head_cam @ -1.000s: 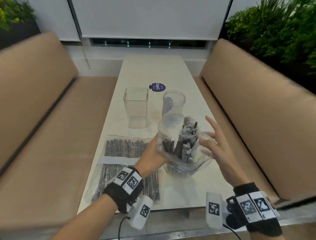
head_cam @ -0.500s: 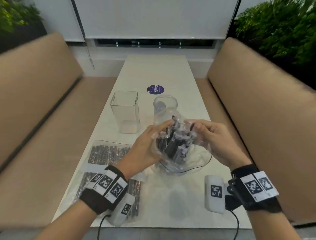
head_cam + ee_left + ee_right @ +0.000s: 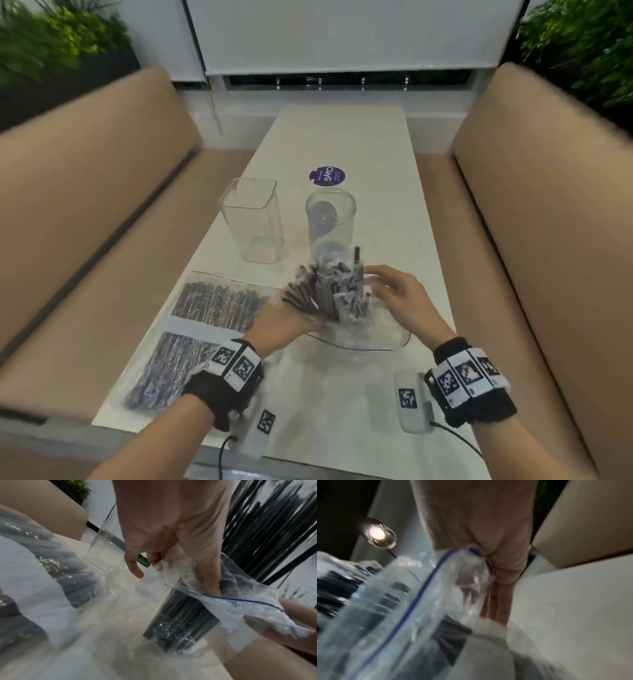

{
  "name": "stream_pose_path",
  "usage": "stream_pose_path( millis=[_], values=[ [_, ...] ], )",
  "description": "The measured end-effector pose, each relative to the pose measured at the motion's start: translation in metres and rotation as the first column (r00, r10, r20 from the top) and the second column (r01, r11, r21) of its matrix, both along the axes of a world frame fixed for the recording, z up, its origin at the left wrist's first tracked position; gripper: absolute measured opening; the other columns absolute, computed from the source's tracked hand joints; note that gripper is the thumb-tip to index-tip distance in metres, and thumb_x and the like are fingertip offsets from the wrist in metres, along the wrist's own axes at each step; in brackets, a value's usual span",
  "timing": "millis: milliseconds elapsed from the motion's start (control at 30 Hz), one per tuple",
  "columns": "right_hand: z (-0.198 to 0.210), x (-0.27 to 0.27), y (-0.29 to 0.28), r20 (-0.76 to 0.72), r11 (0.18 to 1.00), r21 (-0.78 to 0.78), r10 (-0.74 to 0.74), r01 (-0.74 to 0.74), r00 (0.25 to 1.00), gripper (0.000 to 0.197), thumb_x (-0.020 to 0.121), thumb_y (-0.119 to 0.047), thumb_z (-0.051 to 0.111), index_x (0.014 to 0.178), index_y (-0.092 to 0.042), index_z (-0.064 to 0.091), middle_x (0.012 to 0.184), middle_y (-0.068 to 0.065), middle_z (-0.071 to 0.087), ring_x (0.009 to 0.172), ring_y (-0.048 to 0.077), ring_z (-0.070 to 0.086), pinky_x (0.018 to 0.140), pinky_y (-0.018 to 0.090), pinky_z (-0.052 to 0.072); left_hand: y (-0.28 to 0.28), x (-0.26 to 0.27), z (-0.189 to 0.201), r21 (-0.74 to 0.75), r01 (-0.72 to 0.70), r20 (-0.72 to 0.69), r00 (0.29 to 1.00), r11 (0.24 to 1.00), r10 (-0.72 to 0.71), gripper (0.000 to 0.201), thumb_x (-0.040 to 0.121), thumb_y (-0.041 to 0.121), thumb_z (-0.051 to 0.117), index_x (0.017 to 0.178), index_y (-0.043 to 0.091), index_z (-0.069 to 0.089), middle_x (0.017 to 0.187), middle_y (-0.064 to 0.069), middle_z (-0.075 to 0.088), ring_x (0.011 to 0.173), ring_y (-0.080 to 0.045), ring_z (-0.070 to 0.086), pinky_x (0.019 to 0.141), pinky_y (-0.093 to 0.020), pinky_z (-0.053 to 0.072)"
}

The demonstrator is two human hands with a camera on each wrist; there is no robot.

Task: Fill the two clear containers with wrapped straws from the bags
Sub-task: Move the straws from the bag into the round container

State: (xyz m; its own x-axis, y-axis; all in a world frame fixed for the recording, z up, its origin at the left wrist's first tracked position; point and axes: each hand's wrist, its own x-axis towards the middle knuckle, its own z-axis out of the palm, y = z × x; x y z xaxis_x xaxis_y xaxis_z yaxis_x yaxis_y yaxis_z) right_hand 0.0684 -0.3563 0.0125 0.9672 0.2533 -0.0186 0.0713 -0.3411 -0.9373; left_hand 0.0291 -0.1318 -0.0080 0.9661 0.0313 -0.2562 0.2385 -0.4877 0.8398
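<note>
Both hands on open bag (image 3: 356, 329) of straws (image 3: 325, 291) at tabletop (image 3: 342, 144) centre — left grip (image 3: 281, 322) and right grip (image 3: 400, 294) pinching its rim. 2 clear containers (image 3: 253, 219) standing at 12 o'clock.

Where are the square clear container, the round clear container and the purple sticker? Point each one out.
square clear container (image 3: 253, 222), head view, on its front wall.
round clear container (image 3: 330, 219), head view, on its side wall below the rim.
purple sticker (image 3: 327, 175), head view, on the middle of its face.
</note>
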Motion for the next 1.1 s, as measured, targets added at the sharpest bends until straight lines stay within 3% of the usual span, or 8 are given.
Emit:
stream_pose_path(
  millis=[167, 300, 400, 500, 633, 733, 867, 1100],
  values=[
    [0.01, -0.032, 0.004, -0.086, 0.906, 0.301, 0.338, -0.299, 0.937, 0.081, 0.075, -0.058, 0.07, 0.145, -0.034, 0.037, 0.143, -0.019, 0.049, 0.132, -0.007, 0.042, 0.107, 0.02, 0.041, -0.006, 0.003, 0.008, -0.065, -0.004, 0.21, 0.977, 0.998, 0.018, 0.058, 0.057, 0.042, 0.085, 0.108, 0.025, 0.063, 0.097, 0.004, 0.073, 0.091, -0.011, 0.07, 0.081, -0.039, 0.058],
    [-0.003, -0.029, 0.033, -0.077, 0.973, 0.194, 0.141, -0.123, 0.987, 0.076, 0.07, -0.027, 0.087, 0.136, -0.03, 0.048, 0.133, -0.012, 0.06, 0.124, 0.003, 0.055, 0.105, 0.033, 0.046, -0.004, -0.006, 0.019, -0.29, 0.04, 0.1, 0.995, 0.956, -0.012, 0.094, 0.066, 0.019, 0.083, 0.135, 0.036, 0.021, 0.109, 0.009, 0.052, 0.097, -0.005, 0.06, 0.088, -0.034, 0.051],
    [-0.009, -0.024, 0.03, -0.098, 0.965, 0.261, -0.003, 0.029, 0.995, 0.056, 0.072, -0.017, 0.084, 0.123, -0.02, 0.06, 0.119, -0.01, 0.07, 0.112, 0.004, 0.064, 0.097, 0.028, 0.049, 0.026, -0.002, 0.027, -0.639, -0.02, -0.081, 0.996, 0.769, -0.042, 0.102, 0.056, 0.021, 0.08, 0.137, 0.043, 0.022, 0.127, -0.01, 0.043, 0.107, -0.029, 0.059, 0.095, -0.051, 0.05],
    [-0.007, -0.026, 0.029, -0.103, 0.968, 0.252, 0.02, 0.007, 0.994, 0.044, 0.076, -0.006, 0.078, 0.115, -0.017, 0.063, 0.112, -0.01, 0.073, 0.106, 0.001, 0.066, 0.084, 0.016, 0.05, 0.049, 0.003, 0.034, -0.231, 0.132, -0.036, 0.989, 0.964, -0.144, 0.104, 0.06, 0.029, 0.09, 0.139, 0.045, 0.025, 0.14, -0.004, 0.031, 0.109, -0.021, 0.06, 0.09, -0.038, 0.052],
    [-0.004, -0.028, 0.048, -0.073, 0.971, 0.232, 0.081, -0.062, 0.994, 0.053, 0.078, -0.014, 0.078, 0.126, -0.019, 0.056, 0.12, -0.011, 0.067, 0.118, 0.004, 0.06, 0.097, 0.019, 0.047, 0.041, 0.008, 0.039, 0.047, 0.416, -0.01, 0.909, 0.908, -0.416, 0.121, 0.058, 0.036, 0.091, 0.147, 0.037, 0.008, 0.145, 0.006, 0.02, 0.129, -0.012, 0.033, 0.106, -0.027, 0.036],
    [-0.003, -0.031, 0.067, -0.032, 0.972, 0.223, 0.087, -0.078, 0.996, 0.052, 0.088, -0.025, 0.068, 0.135, -0.033, 0.047, 0.133, -0.017, 0.057, 0.128, -0.001, 0.05, 0.107, 0.025, 0.041, 0.022, 0.002, 0.04, -0.097, 0.463, -0.003, 0.885, 0.881, -0.466, 0.082, 0.065, 0.018, 0.088, 0.127, 0.037, 0.037, 0.119, 0.021, 0.046, 0.105, 0.016, 0.049, 0.085, 0.001, 0.04],
    [0.001, -0.027, 0.066, 0.132, 0.998, 0.066, -0.017, 0.008, 0.991, 0.048, 0.089, -0.023, 0.068, 0.13, -0.039, 0.049, 0.13, -0.018, 0.052, 0.129, 0.002, 0.045, 0.111, 0.026, 0.035, 0.012, -0.006, 0.023, -0.124, 0.35, 0.08, 0.936, 0.929, -0.342, 0.038, 0.069, 0.008, 0.081, 0.087, 0.037, 0.064, 0.09, 0.016, 0.068, 0.079, 0.016, 0.061, 0.075, -0.008, 0.048],
    [0.042, -0.012, 0.074, 0.286, 0.997, 0.0, -0.072, 0.075, 0.956, 0.003, 0.091, -0.027, 0.064, 0.095, -0.027, 0.063, 0.083, -0.016, 0.066, 0.075, -0.014, 0.059, 0.067, 0.006, 0.044, 0.017, 0.006, 0.03, -0.221, 0.218, 0.156, 0.97, 0.95, -0.187, 0.036, 0.072, -0.001, 0.076, 0.092, 0.028, 0.068, 0.09, 0.009, 0.071, 0.077, 0.014, 0.063, 0.067, -0.003, 0.048]
  ],
)
